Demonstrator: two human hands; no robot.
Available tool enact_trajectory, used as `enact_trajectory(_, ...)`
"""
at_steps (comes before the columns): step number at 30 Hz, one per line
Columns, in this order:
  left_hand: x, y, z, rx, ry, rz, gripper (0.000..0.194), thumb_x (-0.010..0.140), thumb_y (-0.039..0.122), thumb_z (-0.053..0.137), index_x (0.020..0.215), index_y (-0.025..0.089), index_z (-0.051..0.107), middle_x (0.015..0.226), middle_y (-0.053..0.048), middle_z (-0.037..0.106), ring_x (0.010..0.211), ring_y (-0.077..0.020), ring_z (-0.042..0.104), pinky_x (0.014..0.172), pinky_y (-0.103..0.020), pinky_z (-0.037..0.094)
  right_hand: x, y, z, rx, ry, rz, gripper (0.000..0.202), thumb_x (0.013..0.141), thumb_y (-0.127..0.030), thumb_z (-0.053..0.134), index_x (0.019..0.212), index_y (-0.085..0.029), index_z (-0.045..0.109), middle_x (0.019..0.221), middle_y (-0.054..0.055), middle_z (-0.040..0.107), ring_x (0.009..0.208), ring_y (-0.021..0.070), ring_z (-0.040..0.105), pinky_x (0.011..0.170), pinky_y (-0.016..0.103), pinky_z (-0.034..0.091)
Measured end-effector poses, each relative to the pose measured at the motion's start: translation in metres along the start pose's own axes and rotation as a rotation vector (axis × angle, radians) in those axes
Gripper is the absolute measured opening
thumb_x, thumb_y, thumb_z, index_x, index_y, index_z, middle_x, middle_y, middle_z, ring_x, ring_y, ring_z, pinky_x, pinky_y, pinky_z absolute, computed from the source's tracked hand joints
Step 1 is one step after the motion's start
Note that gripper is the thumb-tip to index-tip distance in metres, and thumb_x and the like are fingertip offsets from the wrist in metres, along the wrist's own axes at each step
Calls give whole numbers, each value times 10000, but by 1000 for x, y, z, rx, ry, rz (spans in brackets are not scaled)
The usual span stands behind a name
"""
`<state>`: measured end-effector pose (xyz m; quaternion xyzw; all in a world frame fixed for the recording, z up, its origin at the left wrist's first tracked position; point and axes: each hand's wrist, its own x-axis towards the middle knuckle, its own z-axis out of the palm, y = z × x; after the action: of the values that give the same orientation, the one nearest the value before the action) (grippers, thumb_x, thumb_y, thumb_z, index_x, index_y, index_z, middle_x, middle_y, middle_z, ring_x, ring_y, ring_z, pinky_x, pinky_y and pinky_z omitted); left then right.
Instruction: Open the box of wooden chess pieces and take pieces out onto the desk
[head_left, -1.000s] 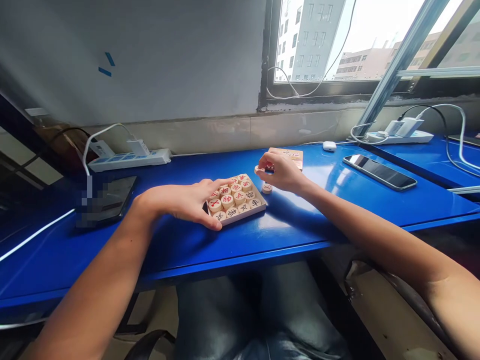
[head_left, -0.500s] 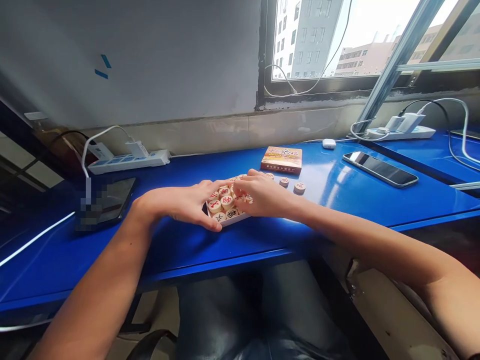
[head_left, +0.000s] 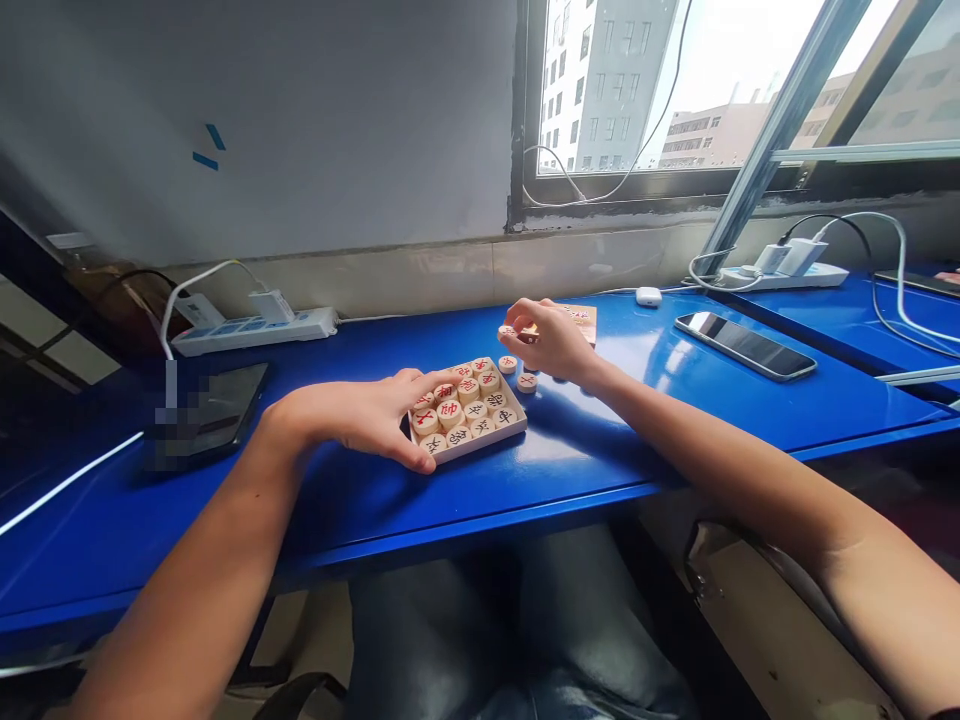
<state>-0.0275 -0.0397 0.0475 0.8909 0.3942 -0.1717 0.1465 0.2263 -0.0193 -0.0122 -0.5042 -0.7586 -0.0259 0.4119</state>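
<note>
While daylight pours in through the window (head_left: 615, 90), the broad blue surface (head_left: 420, 500) stretches right across the view, and here are the two white power strips, one at the left (head_left: 255, 332) and one at the right (head_left: 814, 276), both with plugs in them. Over on the left lies a dark flat device (head_left: 217, 405), partly blurred out; across on the right, a phone (head_left: 745, 345) rests face up.

Into the middle now: the shallow tray (head_left: 480, 437) sits on the surface, angled, packed with round wooden pieces (head_left: 449, 413) marked in red and black. The left hand (head_left: 367, 415) clasps its left end, thumb at the near corner, fingers reaching over the far side. Up and to the right, the right hand (head_left: 551, 340) is closed in a pinch, partly covering the printed box (head_left: 586, 322) behind it. Near the wall there's a small white case (head_left: 649, 296).

And the smallest: loose discs (head_left: 527, 382) lie just beside the tray, some half hidden beneath the right hand, whose fingertips grip one red-marked disc (head_left: 507, 331).
</note>
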Motion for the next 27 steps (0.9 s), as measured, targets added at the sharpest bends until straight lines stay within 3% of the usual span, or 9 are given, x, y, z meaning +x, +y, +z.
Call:
enact_trajectory(2,-1,0,0,-6,-4,-4,1146,621,721,633,1493,335,-3,1445,-64,316,1259,-317,400,1036,-375,365,4,4,9,-59,-92,-1,145,839,-281,545,891,-183,638,807,32,691,821,189,553,706,291,380)
enact_trajectory(5,-1,-1,-1,-1,-2,-3,1137,624,731,622,1492,344,-3,1447,-59,316,1260,-311,401,1039,-370,362,7,5,15,-185,-311,-17,207,848,-253,517,757,-177,687,776,70,690,818,212,554,690,304,376)
enact_trajectory(7,-1,-2,-1,5,-1,-2,1131,626,729,619,1492,344,1,1446,-55,318,1263,-307,399,1045,-365,355,8,3,12,-244,-378,-37,257,852,-244,503,693,-171,692,742,86,679,827,224,546,706,314,374)
enact_trajectory(9,0,-2,0,4,-2,-1,1139,620,726,622,1494,336,4,1444,-57,323,1266,-307,393,1051,-365,347,6,-2,5,-259,-348,-87,269,850,-219,492,673,-168,689,737,83,670,830,216,536,753,317,373)
enact_trajectory(13,3,-1,2,-19,34,14,1146,621,718,630,1494,331,-4,1454,-68,311,1285,-329,359,1069,-401,316,-6,-31,-10,-172,-145,-188,219,858,-234,487,802,-173,690,804,64,661,863,202,526,761,297,377)
enact_trajectory(16,5,1,5,-25,63,33,1118,630,719,623,1494,330,29,1463,-67,300,1313,-335,315,1089,-424,280,-20,-60,-10,-121,-243,-291,184,841,-318,546,861,-183,669,812,57,659,798,195,545,716,295,376)
enact_trajectory(19,5,2,6,-36,71,45,1106,631,719,623,1492,313,61,1458,-72,306,1323,-327,302,1103,-422,257,-31,-77,-2,-85,-363,-321,136,837,-269,539,822,-199,655,841,48,671,777,183,570,741,297,371)
enact_trajectory(23,5,1,7,-47,69,45,1100,625,711,636,1490,324,80,1458,-65,311,1314,-332,318,1095,-423,267,-32,-77,4,-49,-327,-296,126,810,-169,500,753,-187,611,845,41,667,798,181,574,716,280,363)
enact_trajectory(27,7,-3,8,-38,80,54,1097,629,715,631,1489,338,65,1463,-58,307,1309,-335,324,1089,-416,276,-27,-70,-4,-25,-208,-182,101,793,-162,501,829,-173,595,807,39,646,795,176,556,653,255,351)
